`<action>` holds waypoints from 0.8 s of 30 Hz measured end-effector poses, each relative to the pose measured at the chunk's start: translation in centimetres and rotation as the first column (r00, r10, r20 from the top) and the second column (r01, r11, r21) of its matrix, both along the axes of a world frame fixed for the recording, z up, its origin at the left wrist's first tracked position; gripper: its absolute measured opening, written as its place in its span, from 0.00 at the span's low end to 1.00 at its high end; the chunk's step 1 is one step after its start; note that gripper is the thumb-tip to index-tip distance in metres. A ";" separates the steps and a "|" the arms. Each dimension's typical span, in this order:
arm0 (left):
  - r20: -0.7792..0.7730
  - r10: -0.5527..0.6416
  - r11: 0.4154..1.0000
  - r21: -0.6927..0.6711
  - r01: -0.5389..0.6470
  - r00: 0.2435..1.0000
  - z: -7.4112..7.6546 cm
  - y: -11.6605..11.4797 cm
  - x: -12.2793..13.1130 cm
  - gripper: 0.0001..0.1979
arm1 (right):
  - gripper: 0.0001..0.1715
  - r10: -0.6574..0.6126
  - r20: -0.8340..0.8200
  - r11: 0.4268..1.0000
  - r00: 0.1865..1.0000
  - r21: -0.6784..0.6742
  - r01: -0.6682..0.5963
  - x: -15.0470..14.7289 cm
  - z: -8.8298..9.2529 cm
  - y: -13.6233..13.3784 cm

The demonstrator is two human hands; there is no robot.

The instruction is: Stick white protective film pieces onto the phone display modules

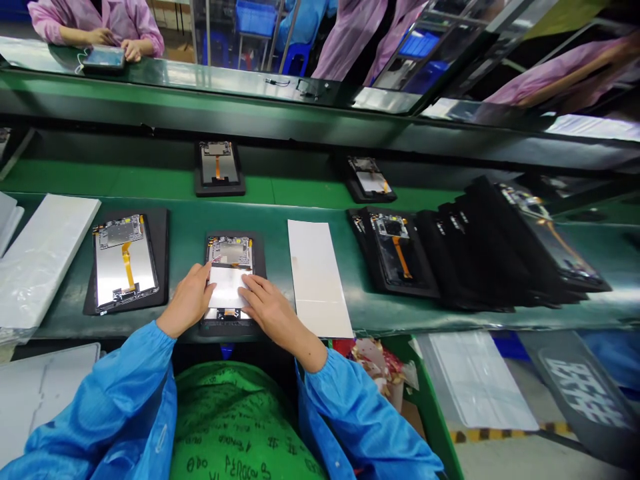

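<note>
"Where's the panel [230,252] lying?"

"It's sitting in a black tray [259,267] on the green belt [186,250], long axis running toward the person, metal end pointing away."

"And the hands?"

"The left hand [188,300] and right hand [270,313] are pressing flat on a small white sheet [227,287] over the panel, fingers close together, not pinching."

"What's around the tray?"

"A long white sheet [316,277] is lying just right of it, another panel [127,261] is resting to its left, and a row of black trays [480,247] is leaning farther right."
</note>
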State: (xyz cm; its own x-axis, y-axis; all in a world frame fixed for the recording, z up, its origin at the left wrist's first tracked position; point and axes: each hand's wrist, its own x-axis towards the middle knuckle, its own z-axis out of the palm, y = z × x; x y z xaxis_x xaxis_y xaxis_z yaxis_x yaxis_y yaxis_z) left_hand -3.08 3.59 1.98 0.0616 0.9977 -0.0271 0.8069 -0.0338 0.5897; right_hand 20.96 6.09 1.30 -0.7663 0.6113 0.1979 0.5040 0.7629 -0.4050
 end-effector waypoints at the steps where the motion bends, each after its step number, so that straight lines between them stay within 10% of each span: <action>1: -0.014 0.000 1.000 0.000 0.000 1.000 0.1 0.0 0.1 0.22 | 0.23 -0.001 0.000 1.000 1.000 0.000 0.001 0.0 0.0 0.0; 11: -0.165 0.188 0.982 0.056 -0.181 0.968 -0.8 -1.4 -0.2 0.27 | 0.23 -0.030 0.017 0.999 0.999 -0.011 0.030 -0.1 -0.7 -0.5; 15: -0.192 0.299 0.948 0.176 -0.267 0.935 -2.4 -2.2 0.1 0.31 | 0.25 -0.269 -0.060 0.962 0.961 -0.055 0.266 0.9 -1.0 -1.7; 24: 0.117 0.355 0.907 0.198 -0.372 0.928 -4.1 -2.8 1.8 0.23 | 0.25 -0.397 -0.056 0.910 0.916 -0.151 0.385 1.0 -3.1 -2.1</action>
State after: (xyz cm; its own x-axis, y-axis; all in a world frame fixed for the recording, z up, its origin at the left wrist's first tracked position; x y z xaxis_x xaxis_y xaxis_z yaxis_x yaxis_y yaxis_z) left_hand -1.27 0.81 -2.10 -0.3129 0.9329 0.1784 0.7396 0.1215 0.6620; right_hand 21.97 4.00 -1.83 -0.4447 0.8837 0.1462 0.7104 0.4474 -0.5433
